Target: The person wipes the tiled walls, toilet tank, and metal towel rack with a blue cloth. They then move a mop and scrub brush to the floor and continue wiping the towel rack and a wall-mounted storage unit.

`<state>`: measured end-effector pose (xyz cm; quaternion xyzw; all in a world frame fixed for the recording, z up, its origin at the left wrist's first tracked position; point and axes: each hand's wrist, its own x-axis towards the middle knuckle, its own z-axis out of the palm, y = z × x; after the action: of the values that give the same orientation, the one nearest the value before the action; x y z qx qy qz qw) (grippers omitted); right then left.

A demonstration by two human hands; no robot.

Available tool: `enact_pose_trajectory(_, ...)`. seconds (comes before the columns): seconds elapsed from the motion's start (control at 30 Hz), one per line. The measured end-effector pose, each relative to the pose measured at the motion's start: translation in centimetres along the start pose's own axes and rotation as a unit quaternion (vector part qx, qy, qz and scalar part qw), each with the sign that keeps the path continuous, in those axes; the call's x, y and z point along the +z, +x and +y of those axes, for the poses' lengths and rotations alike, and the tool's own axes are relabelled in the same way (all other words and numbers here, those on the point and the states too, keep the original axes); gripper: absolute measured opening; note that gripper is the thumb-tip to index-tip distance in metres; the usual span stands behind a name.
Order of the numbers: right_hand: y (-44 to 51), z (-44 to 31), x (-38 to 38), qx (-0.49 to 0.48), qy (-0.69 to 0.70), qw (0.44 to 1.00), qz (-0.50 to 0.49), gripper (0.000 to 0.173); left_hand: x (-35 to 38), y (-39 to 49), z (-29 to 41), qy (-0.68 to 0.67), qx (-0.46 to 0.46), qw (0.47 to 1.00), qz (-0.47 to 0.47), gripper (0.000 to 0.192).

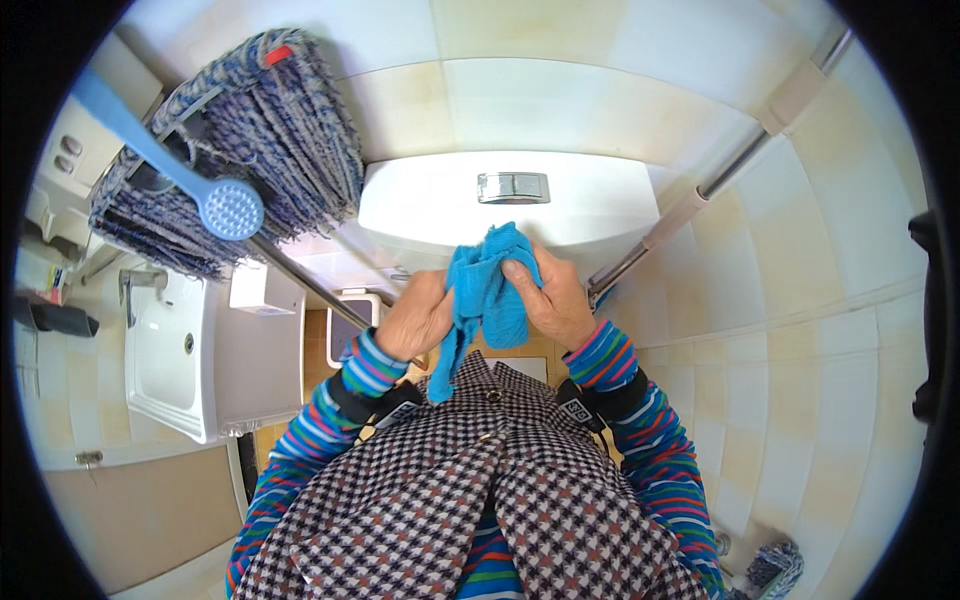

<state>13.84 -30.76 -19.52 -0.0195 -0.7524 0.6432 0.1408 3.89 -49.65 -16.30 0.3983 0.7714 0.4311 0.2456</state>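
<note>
A bunched blue cloth (491,289) is held between my two hands, in front of my chest. My left hand (420,315) grips its left side, fingers hidden behind the fabric. On the other side my right hand (555,296) pinches the folds, thumb on top. One loose end of the cloth hangs down by my left wrist. Just beyond my hands is a white toilet cistern (420,199) with a chrome flush button (514,187) on its lid.
At upper left hang a grey-blue string mop (300,135) and a light blue long-handled brush (232,208). A white washbasin (169,352) stands at left, near a lidded bin (354,326). A metal pole (675,214) leans along the tiled wall at right.
</note>
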Motion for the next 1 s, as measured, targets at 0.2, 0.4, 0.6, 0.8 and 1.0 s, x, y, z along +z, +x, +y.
enact_pose_trajectory(0.2,-4.8,1.1,-2.8,0.082,0.032,0.995,0.036,0.025,-3.7,-1.4,2.3,-0.041,-0.063,0.995,0.061,0.035)
enact_pose_trajectory(0.4,-5.7,3.1,-9.0,0.076,-0.034,0.989,0.122,0.013,-2.0,1.5,2.8,-0.073,-0.042,0.995,0.060,0.038)
enact_pose_trajectory(0.6,2.5,2.1,-14.4,-0.157,-0.468,0.786,0.373,0.026,0.6,11.0,2.6,0.191,0.156,0.952,0.182,0.022)
enact_pose_trajectory(0.8,5.2,5.5,-7.3,-0.089,-0.544,0.797,0.246,0.038,-1.2,12.1,-0.8,0.211,0.162,0.928,0.259,0.017)
enact_pose_trajectory(1.0,3.9,3.4,-3.9,-0.171,-0.486,0.824,0.236,0.045,-3.7,10.8,-2.7,0.286,0.191,0.896,0.280,0.011)
